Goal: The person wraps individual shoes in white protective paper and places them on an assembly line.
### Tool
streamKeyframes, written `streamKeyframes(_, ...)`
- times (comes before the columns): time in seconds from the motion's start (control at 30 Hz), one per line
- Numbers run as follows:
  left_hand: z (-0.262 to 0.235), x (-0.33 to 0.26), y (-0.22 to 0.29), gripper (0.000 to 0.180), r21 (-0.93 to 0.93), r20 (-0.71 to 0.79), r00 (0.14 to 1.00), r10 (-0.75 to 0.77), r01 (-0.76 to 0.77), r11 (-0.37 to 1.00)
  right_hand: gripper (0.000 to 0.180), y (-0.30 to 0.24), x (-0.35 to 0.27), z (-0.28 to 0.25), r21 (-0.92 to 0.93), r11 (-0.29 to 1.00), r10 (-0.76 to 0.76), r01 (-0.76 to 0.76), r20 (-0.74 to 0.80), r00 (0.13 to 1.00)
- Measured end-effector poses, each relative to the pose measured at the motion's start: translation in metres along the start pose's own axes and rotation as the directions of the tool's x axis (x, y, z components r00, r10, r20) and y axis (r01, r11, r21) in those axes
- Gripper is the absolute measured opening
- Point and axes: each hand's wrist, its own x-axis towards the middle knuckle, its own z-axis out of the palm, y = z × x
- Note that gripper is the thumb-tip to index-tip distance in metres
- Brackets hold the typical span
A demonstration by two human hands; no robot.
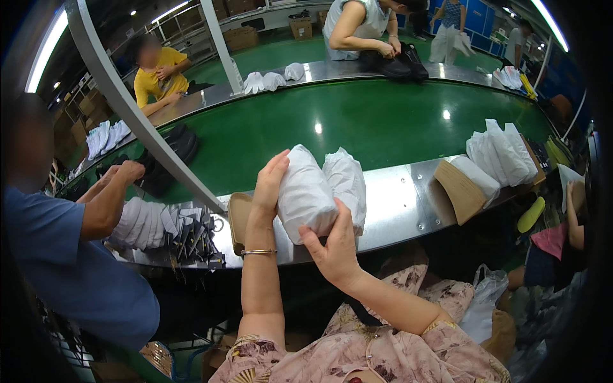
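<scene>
Between my two hands is a white paper-wrapped bundle [305,191], rounded and tilted, held over the metal edge of the bench; what the paper covers is hidden. My left hand [273,182] grips its left side, with a bangle on that wrist. Thumb and fingers of my right hand [335,246] close on its lower right end. A second white paper bundle [348,182] shows right behind it, and I cannot tell whether the two touch. Beside my left wrist lies a tan cardboard piece [240,220].
A green conveyor belt [396,121] runs beyond the metal ledge [396,198]. White paper bundles [501,153] and a curved cardboard piece [461,191] stand right. A grey post [143,121] rises left, near a co-worker in blue [70,255] and black tags [195,233]. Another person handles black shoes [399,62] across.
</scene>
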Motion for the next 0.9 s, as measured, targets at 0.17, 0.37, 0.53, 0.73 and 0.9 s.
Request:
streamKeyframes(0.17, -0.003, 0.016, -0.028, 0.039, 0.02, 0.022, 1.0, -0.02, 0.02, 1.0, 0.077, 0.0, 0.01, -0.004, -0.252, 0.961, -0.123, 0.117, -0.007, 0.992)
streamKeyframes(0.37, -0.016, 0.013, -0.025, 0.038, -0.033, 0.061, 0.998, -0.026, 0.028, 0.999, 0.068, -0.005, 0.017, -0.001, -0.354, 0.888, -0.276, 0.292, 0.096, 0.956)
streamKeyframes(0.53, -0.007, 0.013, -0.03, 0.041, 0.051, 0.069, 0.996, -0.057, 0.054, 0.997, 0.062, 0.005, 0.016, -0.002, -0.458, 0.851, -0.177, 0.259, 0.213, 0.961)
streamKeyframes(0.73, -0.022, 0.006, -0.036, 0.048, 0.15, -0.062, 0.997, 0.041, -0.031, 0.988, 0.063, -0.008, 0.016, -0.004, -0.519, 0.786, -0.265, 0.336, 0.208, 0.941)
streamKeyframes(0.9, -0.003, -0.026, 0.004, 0.046, 0.366, -0.365, 0.888, 0.279, -0.139, 0.92, 0.075, -0.003, 0.026, -0.021, -0.464, 0.828, -0.243, 0.314, 0.208, 0.948)
